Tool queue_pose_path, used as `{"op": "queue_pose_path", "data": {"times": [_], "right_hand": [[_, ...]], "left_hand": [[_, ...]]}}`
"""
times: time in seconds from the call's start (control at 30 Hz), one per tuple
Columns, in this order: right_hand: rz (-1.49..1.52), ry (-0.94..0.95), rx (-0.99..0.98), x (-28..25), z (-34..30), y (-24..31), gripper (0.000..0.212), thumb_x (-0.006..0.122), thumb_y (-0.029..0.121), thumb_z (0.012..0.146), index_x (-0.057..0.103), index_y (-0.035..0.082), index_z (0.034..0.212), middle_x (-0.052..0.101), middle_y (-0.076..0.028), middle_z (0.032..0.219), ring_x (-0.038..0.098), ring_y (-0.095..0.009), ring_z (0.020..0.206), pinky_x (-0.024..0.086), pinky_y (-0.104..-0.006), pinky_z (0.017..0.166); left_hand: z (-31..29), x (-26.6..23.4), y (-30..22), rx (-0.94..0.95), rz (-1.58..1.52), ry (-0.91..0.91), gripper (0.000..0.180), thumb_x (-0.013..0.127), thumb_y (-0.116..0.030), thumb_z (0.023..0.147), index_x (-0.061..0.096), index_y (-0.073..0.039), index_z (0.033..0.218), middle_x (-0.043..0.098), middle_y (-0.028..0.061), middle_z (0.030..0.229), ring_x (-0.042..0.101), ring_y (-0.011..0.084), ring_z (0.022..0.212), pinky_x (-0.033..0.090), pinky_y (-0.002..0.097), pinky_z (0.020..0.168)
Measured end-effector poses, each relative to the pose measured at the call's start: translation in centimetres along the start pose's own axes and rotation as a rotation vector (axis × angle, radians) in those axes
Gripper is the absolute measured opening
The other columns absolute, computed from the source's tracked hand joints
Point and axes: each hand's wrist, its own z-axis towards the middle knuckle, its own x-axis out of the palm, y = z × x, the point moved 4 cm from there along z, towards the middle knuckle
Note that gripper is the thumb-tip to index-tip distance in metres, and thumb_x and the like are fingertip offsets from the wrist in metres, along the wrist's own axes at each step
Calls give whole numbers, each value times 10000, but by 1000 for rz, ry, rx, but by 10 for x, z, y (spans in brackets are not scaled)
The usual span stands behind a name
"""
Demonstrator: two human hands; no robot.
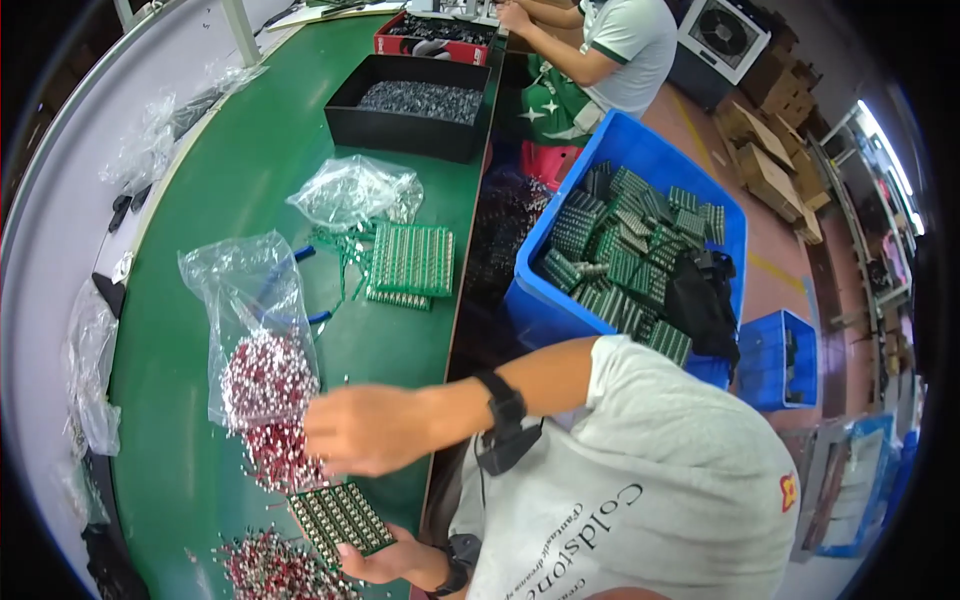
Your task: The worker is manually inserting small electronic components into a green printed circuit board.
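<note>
My left hand (385, 560) grips a circuit board panel (340, 522) by its lower right edge, thumb on top. Rows of small pale parts cover the panel, which is held tilted above the table. Just above it, my right hand (362, 430) hovers at the edge of a pile of small red and white components (275, 450). Its fingers are curled together and slightly blurred, and whatever is between them is hidden. Part of the pile lies inside a clear plastic bag (250, 285). A second heap of similar components (275, 568) lies beside my left hand.
Stacked green panels (412, 260), blue-handled pliers (318, 317) and a crumpled bag (360, 190) lie on the green table (190, 330). Farther off stand a black bin (400, 135) of dark parts and a red box (438, 48). A blue crate (735, 290) holds many boards. Another person (630, 45) works beyond.
</note>
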Motion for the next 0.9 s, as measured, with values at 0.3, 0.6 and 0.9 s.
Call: {"op": "queue_pose_path", "data": {"times": [0.3,0.6,0.9], "right_hand": [[-195,25,204,44,-18,-25,197,675,116,746,612,82,929,549,-88,910,542,-282,930,469,-396,760],[-225,-9,145,57,-14,-10,64,610,77,733,618,101,792,560,-67,868,561,-270,904,472,-401,744],[29,-68,58,51,5,-27,96,670,96,789,652,53,872,619,-119,886,601,-308,880,491,-414,773]], "left_hand": [[12,-42,-27,-116,-140,216,627,491,-304,828,507,137,1272,564,344,1221,603,431,1099,532,472,944],[5,-61,-30,-158,-116,231,589,480,-319,848,538,116,1241,612,287,1164,636,350,1029,530,431,908],[-1,-87,-51,-44,-22,53,528,465,-307,880,551,98,1207,642,235,1109,642,315,1004,553,408,859]]}}
